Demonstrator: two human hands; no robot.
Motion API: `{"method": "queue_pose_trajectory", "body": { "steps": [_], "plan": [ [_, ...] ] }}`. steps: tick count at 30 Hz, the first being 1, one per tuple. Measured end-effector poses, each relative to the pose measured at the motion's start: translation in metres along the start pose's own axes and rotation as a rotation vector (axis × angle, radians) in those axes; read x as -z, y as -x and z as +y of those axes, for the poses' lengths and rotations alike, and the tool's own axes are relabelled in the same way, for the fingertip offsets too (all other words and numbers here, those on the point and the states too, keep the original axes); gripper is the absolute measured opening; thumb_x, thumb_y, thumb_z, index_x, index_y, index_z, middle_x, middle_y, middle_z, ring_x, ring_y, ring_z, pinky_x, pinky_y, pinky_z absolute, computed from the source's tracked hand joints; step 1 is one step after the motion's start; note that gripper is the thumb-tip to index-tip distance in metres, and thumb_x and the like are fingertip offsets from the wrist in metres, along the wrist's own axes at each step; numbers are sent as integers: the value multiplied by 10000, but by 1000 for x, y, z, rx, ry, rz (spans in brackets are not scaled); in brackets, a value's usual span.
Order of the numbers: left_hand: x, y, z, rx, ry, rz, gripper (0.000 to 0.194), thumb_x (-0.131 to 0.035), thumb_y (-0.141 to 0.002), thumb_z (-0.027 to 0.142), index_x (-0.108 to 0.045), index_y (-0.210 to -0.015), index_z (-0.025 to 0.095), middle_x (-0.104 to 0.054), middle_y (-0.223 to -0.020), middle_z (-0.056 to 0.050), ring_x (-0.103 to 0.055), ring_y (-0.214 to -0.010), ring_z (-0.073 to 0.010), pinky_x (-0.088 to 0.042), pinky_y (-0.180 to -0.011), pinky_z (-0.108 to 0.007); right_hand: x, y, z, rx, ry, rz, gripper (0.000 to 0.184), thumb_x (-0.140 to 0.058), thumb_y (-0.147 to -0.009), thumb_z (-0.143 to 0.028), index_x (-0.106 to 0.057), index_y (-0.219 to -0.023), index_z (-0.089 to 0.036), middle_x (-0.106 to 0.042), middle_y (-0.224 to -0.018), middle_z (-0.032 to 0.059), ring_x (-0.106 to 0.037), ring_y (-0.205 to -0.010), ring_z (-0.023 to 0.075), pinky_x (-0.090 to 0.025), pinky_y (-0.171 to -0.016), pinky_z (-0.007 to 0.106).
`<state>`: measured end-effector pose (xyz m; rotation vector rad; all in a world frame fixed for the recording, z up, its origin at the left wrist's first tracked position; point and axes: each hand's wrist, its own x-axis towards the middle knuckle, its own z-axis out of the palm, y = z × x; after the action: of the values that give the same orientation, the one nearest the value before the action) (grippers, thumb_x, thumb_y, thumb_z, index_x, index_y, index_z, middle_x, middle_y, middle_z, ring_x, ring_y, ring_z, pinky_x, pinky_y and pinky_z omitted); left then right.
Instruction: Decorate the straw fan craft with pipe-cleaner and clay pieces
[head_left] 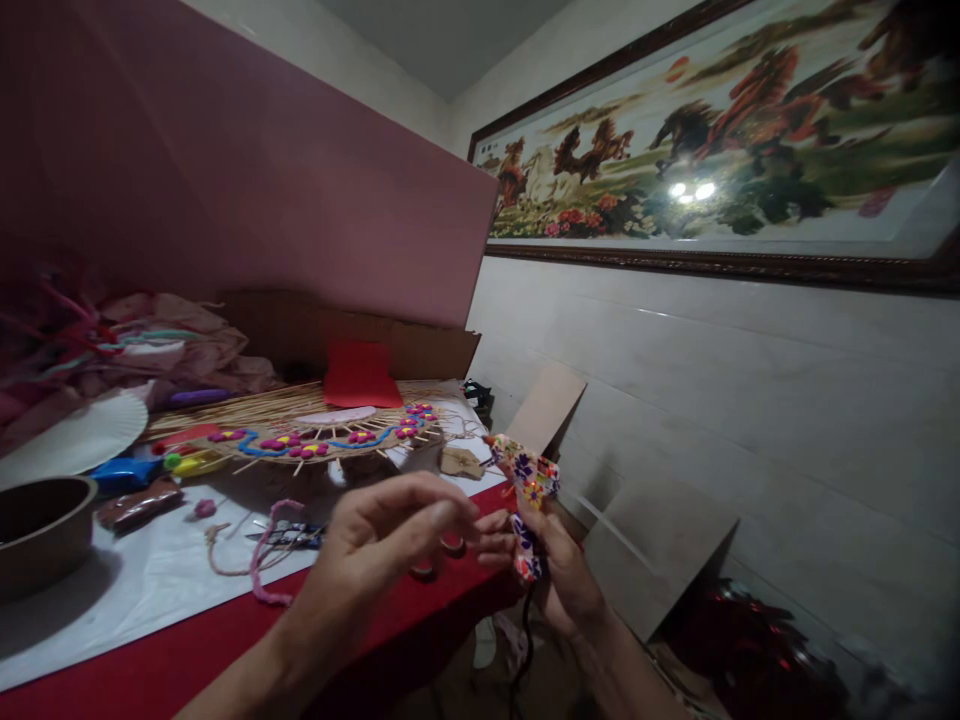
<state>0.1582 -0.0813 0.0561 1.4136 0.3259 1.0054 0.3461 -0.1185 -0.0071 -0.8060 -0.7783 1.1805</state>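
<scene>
In my right hand (562,570) is a flower-patterned glue gun (529,480), gripped by its handle, with a dark cord hanging below. My left hand (397,540) is raised just left of it, thumb and fingertips drawn together; whatever they pinch, if anything, cannot be made out. Behind my left hand, a curved brown piece (330,445) stands on the table, decorated with pink and yellow flowers and a blue wavy line, short sticks poking from its edge. Scissors (296,535) and a fuzzy pink strand (264,560) lie left of my left hand.
A brown pot (45,525), a white paper plate (90,435) and blue and brown packets lie at left on the white-covered table (157,590). Thin sticks (255,398) and red paper (361,375) are at the back. Boards (652,540) lean against the right wall.
</scene>
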Motion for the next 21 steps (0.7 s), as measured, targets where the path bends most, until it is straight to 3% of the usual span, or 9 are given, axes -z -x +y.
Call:
{"method": "queue_pose_trajectory", "body": {
  "steps": [3,5,7,11,14,17,21],
  "plan": [
    [14,11,18,-170,15,325,94,-605,-774,229,-678,-833,231,-611,-566,20,-498,-443,-76,-363,-401,-173,11,-2,-8,54,66,52,232,-644,-772,-344,-589,-853,-133,-703,-770,113,-693,-702,219,-570,-611,286],
    [15,16,28,-249,41,411,98,-606,-767,217,-669,-837,247,-594,-532,34,-494,-430,-77,-356,-393,-169,13,-1,-14,69,99,83,234,-644,-772,-343,-583,-852,-131,-705,-772,118,-693,-697,210,-568,-604,266],
    [9,17,31,-220,8,366,77,-595,-780,244,-663,-807,223,-598,-527,23,-512,-445,-91,-371,-397,-175,7,4,-19,78,106,62,237,-639,-774,-336,-583,-880,-131,-705,-794,111,-688,-663,196,-559,-539,238],
    [-12,10,20,26,-102,54,245,-538,-831,330,-645,-705,149,-645,-611,-35,-578,-550,-122,-423,-461,-192,-17,16,-20,25,20,-109,320,-609,-789,-361,-573,-1024,-147,-708,-798,86,-619,-438,141,-482,-360,202],
    [-17,7,12,86,-25,-123,328,-463,-869,373,-648,-740,135,-673,-702,-74,-622,-625,-156,-445,-478,-209,-26,21,-13,-41,-11,-155,337,-595,-804,-362,-572,-1063,-147,-707,-780,80,-641,-481,157,-511,-415,228],
    [-7,9,15,31,0,-62,315,-470,-869,356,-665,-762,133,-686,-720,-85,-636,-645,-168,-471,-505,-226,-22,19,-9,-80,14,-158,337,-591,-809,-376,-583,-1040,-131,-704,-807,105,-688,-646,212,-555,-552,289],
    [12,14,29,-59,56,90,261,-496,-856,314,-674,-755,153,-689,-652,-61,-629,-554,-157,-459,-427,-211,-6,14,-12,-23,95,-85,298,-616,-792,-380,-607,-911,-108,-704,-784,123,-690,-682,221,-557,-597,293]
  ]
}}
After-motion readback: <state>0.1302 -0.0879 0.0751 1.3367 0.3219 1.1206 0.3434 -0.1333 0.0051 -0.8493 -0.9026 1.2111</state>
